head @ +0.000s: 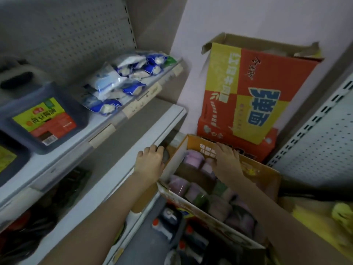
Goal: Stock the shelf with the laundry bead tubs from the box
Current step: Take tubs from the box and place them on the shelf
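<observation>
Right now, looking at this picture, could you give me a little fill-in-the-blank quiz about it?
1. The right hand reaches into the cardboard ___ holding the tubs.
2. The tall carton behind it is red and ___.
3. The blue-and-white packets lie on a shelf ___ the left hand.
Missing words: box; yellow; above.

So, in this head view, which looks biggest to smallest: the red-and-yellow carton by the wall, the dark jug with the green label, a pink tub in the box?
1. red-and-yellow carton
2. dark jug, though it sits nearer the camera, which may flatter it
3. pink tub, clearly the smallest
</observation>
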